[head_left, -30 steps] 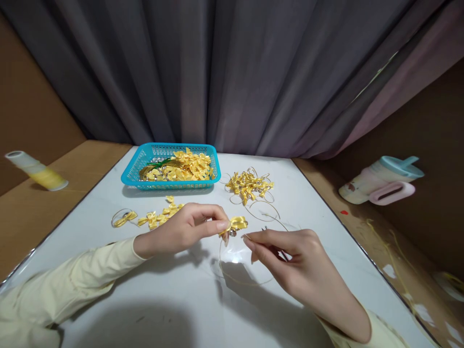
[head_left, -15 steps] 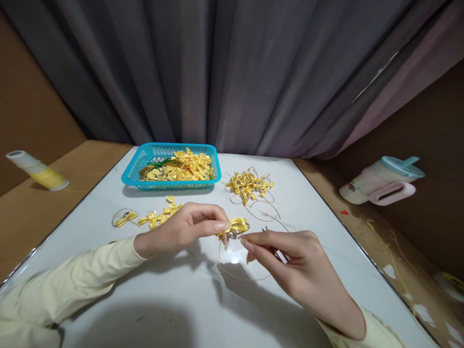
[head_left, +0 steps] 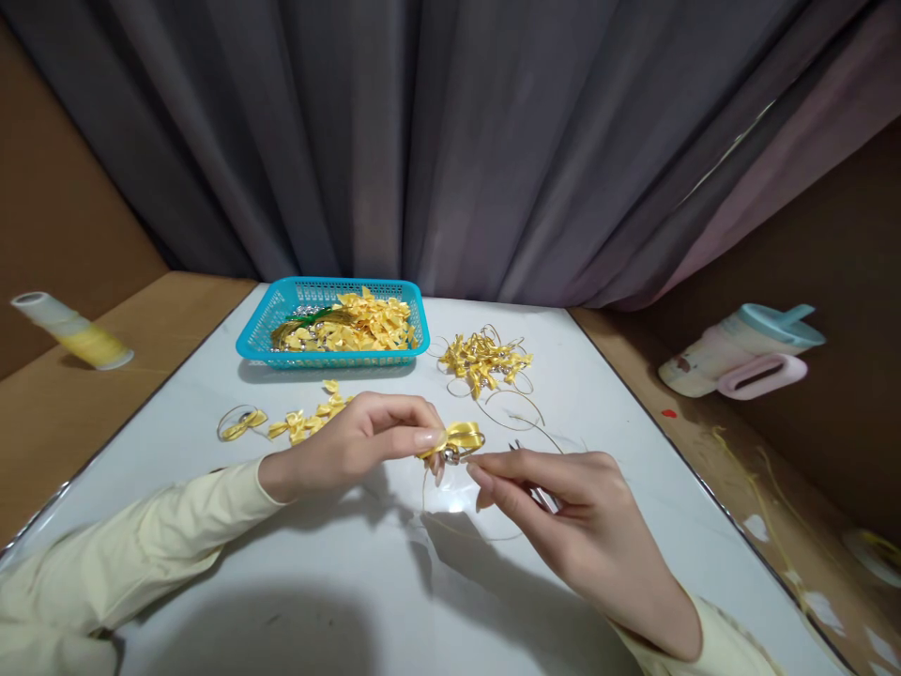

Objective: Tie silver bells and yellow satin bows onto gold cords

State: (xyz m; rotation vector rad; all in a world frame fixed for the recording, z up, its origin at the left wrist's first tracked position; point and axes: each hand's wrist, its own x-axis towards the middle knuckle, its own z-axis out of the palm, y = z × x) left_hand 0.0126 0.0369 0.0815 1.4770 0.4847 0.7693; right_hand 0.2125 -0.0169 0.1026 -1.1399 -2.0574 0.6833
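Observation:
My left hand [head_left: 366, 439] pinches a yellow ribbon bow [head_left: 465, 435] between thumb and fingers. A small silver bell [head_left: 451, 455] hangs at the bow's underside, and a thin gold cord [head_left: 479, 537] loops down from it over the table. Just right of the bell, my right hand [head_left: 570, 507] has thumb and forefinger pressed together on what looks like the end of this cord. A slim metal tool [head_left: 545, 499] is tucked in the right palm, its pointed tips showing above the forefinger; its exact kind is hidden.
Behind the hands stands a blue basket [head_left: 264, 340] of yellow bows, bells and gold cords. Finished-looking corded bows [head_left: 485, 361] lie heaped right of it; loose bows [head_left: 299, 425] lie left. A lidded cup [head_left: 725, 352] is far right, a ribbon spool [head_left: 91, 343] far left.
Almost nothing differs. The bow and bell have tilted very slightly in the left fingers, and the right hand has shifted a touch, its fingertips still beside the bell.

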